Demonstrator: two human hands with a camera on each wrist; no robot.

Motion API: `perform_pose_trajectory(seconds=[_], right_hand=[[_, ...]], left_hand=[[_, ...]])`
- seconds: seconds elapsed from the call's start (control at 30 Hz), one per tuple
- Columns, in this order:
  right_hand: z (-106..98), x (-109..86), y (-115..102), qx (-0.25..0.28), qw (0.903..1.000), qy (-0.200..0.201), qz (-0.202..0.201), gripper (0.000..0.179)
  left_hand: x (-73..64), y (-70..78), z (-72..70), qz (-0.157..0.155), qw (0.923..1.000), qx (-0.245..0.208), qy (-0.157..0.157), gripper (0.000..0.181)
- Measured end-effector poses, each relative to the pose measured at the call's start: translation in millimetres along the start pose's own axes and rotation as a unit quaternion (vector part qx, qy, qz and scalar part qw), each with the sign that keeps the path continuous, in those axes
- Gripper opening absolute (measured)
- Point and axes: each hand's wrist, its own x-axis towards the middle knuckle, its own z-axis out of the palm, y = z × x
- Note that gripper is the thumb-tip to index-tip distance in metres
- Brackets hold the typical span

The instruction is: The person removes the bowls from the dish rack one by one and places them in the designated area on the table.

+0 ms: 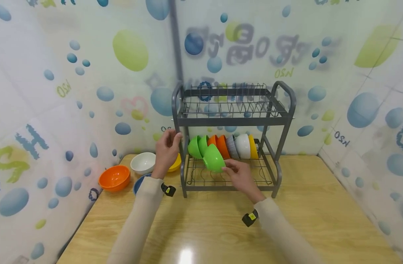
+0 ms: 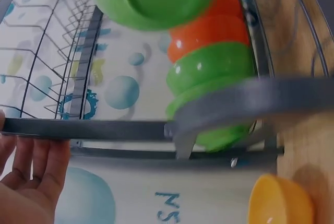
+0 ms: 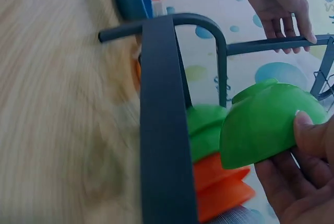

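- Far left, an orange bowl [image 1: 114,178] sits on the wooden table [image 1: 208,227], lower than the left grip and well apart from it.
- Nearer the left grip, to its lower left, stands a white bowl [image 1: 143,163]; a blue bowl [image 1: 140,183] lies below the grip, partly hidden by the sleeve.
- The left grip [image 1: 166,148] holds the left post of a dark metal rack [image 1: 234,121], fingers bent behind it, just under the upper tier.
- Lower right of the left grip, a yellow bowl [image 1: 175,165] shows partly behind the wrist.
- On the rack's lower tier, right of the left grip, two green bowls [image 1: 194,147] begin a row of bowls standing on edge, followed by two orange bowls [image 1: 222,146].
- In front of the row, just left of the right grip, hangs the tilted held bowl [image 1: 213,158], also green; whether it touches the tier cannot be told.
- Beyond and above the right grip, the row runs on: a patterned bowl [image 1: 232,147], a second white bowl [image 1: 242,146] and a second yellow bowl [image 1: 253,146].
- The right grip [image 1: 239,175] pinches the held bowl at its rim, thumb outside.
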Motion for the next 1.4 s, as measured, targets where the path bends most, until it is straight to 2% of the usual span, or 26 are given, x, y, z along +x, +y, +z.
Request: perform_pose_trajectory(seconds=[0.2, 0.37, 0.57, 0.73, 0.83, 1.0, 1.2, 1.4], right_hand=[[-21.8, -1.4, -2.7, -0.053, 0.9955, -0.015, -0.077, 0.017], [-34.8, -1.2, -8.4, -0.085, 0.9843, -0.020, -0.153, 0.016], [-45.0, 2.8, -17.5, -0.121, 0.9634, -0.028, -0.237, 0.022], [-56.4, 5.7, -27.1, -0.150, 0.9441, -0.037, -0.291, 0.028], [-62.3, 5.6, -32.1, -0.168, 0.9355, -0.040, -0.308, 0.028], [-67.9, 3.7, -40.5, -0.195, 0.9247, -0.049, -0.323, 0.025], [-67.5, 0.2, -49.7, -0.228, 0.9017, -0.067, -0.361, 0.026], [-63.6, -4.3, -56.1, -0.238, 0.8882, -0.087, -0.383, 0.024]], left_hand=[[1.5, 2.6, -6.4, 0.003, 0.9992, 0.037, -0.013, 0.031], [0.3, 9.2, -9.0, 0.012, 0.9971, 0.072, -0.021, 0.033], [-13.3, 12.4, -10.9, 0.073, 0.9867, 0.144, -0.016, 0.039], [-29.4, 16.4, -16.3, 0.112, 0.9785, 0.173, -0.011, 0.047], [-37.7, 22.2, -19.0, 0.141, 0.9724, 0.184, -0.026, 0.052], [-50.6, 33.7, -20.1, 0.190, 0.9583, 0.195, -0.088, 0.059], [-62.9, 48.1, -14.3, 0.256, 0.9304, 0.206, -0.162, 0.061], [-74.7, 63.8, -2.7, 0.308, 0.9020, 0.199, -0.228, 0.057]])
